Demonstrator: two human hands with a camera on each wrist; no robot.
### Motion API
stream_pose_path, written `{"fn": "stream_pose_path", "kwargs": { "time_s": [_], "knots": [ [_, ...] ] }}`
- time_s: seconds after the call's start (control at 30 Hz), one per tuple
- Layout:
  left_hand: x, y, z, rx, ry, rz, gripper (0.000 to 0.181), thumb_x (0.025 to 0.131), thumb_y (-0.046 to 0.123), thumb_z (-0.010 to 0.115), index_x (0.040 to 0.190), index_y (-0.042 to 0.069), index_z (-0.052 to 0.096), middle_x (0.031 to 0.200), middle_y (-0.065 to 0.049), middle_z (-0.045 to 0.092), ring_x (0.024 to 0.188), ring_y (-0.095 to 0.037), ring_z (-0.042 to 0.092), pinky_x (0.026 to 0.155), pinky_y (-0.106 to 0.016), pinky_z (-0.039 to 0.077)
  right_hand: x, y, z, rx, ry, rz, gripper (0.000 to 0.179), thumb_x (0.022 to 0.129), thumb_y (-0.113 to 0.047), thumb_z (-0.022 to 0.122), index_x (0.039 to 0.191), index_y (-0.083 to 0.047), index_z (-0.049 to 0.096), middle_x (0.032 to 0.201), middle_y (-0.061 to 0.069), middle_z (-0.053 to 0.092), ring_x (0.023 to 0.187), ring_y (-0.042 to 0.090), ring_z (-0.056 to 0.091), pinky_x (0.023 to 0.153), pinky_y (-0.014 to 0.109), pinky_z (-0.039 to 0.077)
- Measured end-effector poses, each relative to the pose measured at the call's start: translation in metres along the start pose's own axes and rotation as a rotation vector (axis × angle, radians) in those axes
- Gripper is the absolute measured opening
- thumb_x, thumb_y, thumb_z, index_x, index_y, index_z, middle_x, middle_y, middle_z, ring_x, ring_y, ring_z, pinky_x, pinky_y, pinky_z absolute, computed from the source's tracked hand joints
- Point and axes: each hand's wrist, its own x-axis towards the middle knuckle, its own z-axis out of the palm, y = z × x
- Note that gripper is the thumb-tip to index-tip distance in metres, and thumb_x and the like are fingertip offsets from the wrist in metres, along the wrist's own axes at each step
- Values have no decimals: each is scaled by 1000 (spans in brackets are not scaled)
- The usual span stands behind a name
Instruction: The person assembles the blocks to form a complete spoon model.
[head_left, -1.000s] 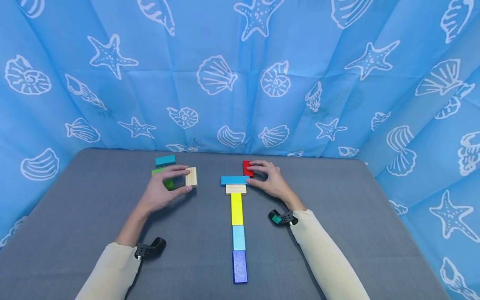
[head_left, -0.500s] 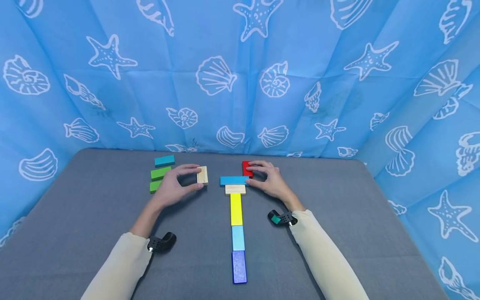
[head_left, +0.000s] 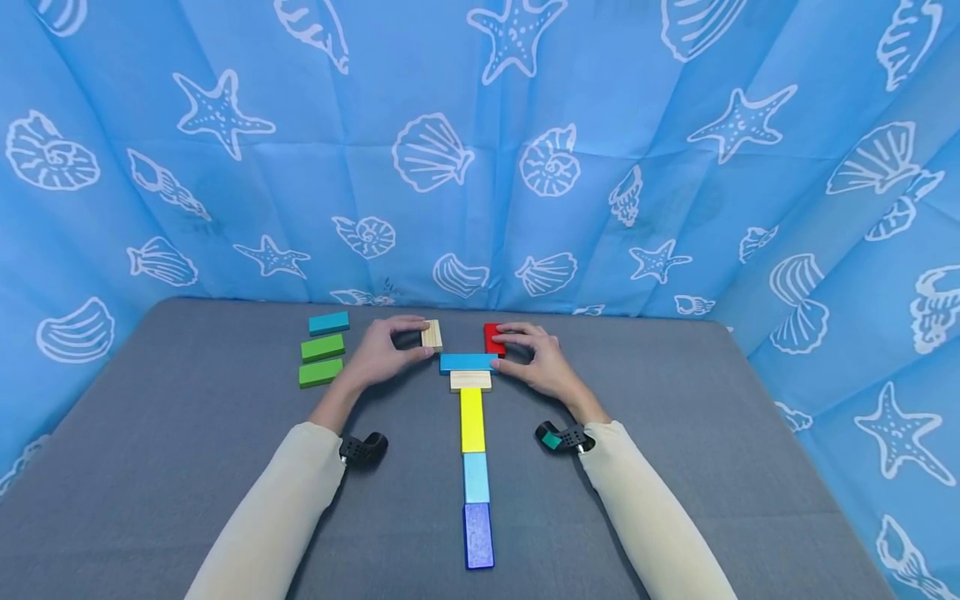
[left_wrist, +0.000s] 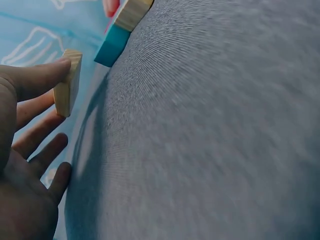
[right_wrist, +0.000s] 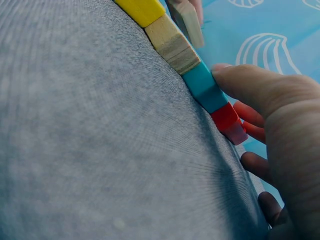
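Note:
My left hand (head_left: 382, 348) pinches a plain wooden block (head_left: 432, 334) between thumb and fingers, in the air just left of the blue crosswise block (head_left: 467, 362). In the left wrist view, the wooden block (left_wrist: 69, 82) is upright, apart from the row. My right hand (head_left: 536, 360) stays at the row's far right end. Its thumb touches the blue block's right end, and two fingertips touch the red block (head_left: 492, 339) behind it. Below the blue block lie another wooden block (head_left: 471, 381), a yellow block (head_left: 472, 419), a light blue block (head_left: 476, 477) and a dark blue block (head_left: 478, 535).
Two green blocks (head_left: 322, 347) and a teal block (head_left: 328, 322) lie on the left of the grey cloth-covered table (head_left: 637, 517). A blue shell-patterned curtain (head_left: 480, 217) hangs behind the table's far edge.
My left hand has carried the wooden block rightward and slightly away, toward the blue block, uncovering the green blocks. The right hand has stayed in place on the row.

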Motion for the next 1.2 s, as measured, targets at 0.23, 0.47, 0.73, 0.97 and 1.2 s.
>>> {"fn": "stream_pose_path", "kwargs": {
  "time_s": [0.23,0.47,0.73,0.97,1.2],
  "knots": [
    [9,3,5,35,-56,-45,48,92,23,77,136,7,64,146,-13,56,141,-36,41,117,-56,26,1,0,0,-2,4,1,47,88,-26,81,131,-13,70,143,10,56,134,33,43,105,58,25],
    [9,3,7,50,-80,-110,50,93,26,77,139,14,63,148,-8,54,145,-32,37,118,-60,20,1,0,1,-1,-1,16,48,87,-26,82,132,-13,69,143,10,56,134,33,43,106,57,24],
    [10,1,9,64,-78,-95,50,92,26,77,139,15,63,148,-7,55,144,-32,37,118,-62,13,1,0,0,3,0,16,47,87,-27,81,131,-13,70,143,10,56,134,32,43,105,57,25],
    [12,0,11,79,-69,-88,50,91,25,79,138,15,64,147,-8,56,143,-32,38,118,-61,12,0,-1,0,-4,8,21,47,88,-27,81,131,-13,70,143,10,56,134,33,43,104,57,25],
    [11,0,11,68,-65,-73,51,90,23,80,137,13,65,148,-8,55,143,-32,39,118,-60,12,0,-1,1,-11,7,27,47,87,-27,82,131,-13,70,142,9,56,134,33,43,104,58,25]
  ]
}}
